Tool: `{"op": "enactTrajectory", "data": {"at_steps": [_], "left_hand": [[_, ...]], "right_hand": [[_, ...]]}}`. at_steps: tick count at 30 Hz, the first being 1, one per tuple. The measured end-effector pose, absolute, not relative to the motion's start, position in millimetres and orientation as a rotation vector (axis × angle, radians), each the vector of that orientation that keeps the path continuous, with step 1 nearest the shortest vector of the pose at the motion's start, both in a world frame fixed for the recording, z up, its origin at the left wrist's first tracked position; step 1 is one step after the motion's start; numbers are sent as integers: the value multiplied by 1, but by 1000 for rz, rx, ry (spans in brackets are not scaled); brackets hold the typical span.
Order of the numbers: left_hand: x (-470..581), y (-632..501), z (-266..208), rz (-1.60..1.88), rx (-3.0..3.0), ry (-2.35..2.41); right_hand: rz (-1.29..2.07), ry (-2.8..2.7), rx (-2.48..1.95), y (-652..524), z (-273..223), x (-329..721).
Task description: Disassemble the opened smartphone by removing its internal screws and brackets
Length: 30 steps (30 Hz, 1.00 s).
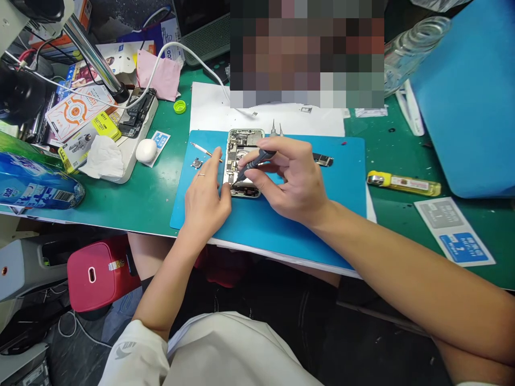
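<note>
An opened smartphone (246,137), its inner parts bare, lies on a blue mat (338,225). My left hand (206,201) rests along the phone's left edge, fingers stretched out and thumb near the lower corner. In my right hand (298,179) is a dark screwdriver (257,161), tilted, its tip at the phone's lower left corner; part of the phone is hidden behind this hand. A slim white tool (201,150) and a small metal part (196,163) lie left of the phone. A narrow circuit board (323,160) is to the right, and tweezer tips (277,128) show beyond the hand.
A yellow utility knife (404,183) and a printed card (454,230) lie on the right. Boxes, a white case (147,151) and a blue packet (38,179) crowd the left. A glass jar (416,53) stands at the back right; a white cable (193,51) arches over the back.
</note>
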<state>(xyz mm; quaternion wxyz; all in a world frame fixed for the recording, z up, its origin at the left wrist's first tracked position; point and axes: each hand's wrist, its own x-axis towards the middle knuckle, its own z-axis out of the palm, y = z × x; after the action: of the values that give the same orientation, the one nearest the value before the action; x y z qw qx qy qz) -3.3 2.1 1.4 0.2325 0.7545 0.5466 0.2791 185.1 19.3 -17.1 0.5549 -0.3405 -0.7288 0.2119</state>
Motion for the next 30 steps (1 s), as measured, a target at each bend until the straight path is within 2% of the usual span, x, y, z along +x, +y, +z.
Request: {"op": "enactTrajectory", "data": {"at_steps": [30], "left_hand": [[-3,-3,9,894,2062,1355]], "right_hand": [[592,-1508,-871,22,-15,187]]}}
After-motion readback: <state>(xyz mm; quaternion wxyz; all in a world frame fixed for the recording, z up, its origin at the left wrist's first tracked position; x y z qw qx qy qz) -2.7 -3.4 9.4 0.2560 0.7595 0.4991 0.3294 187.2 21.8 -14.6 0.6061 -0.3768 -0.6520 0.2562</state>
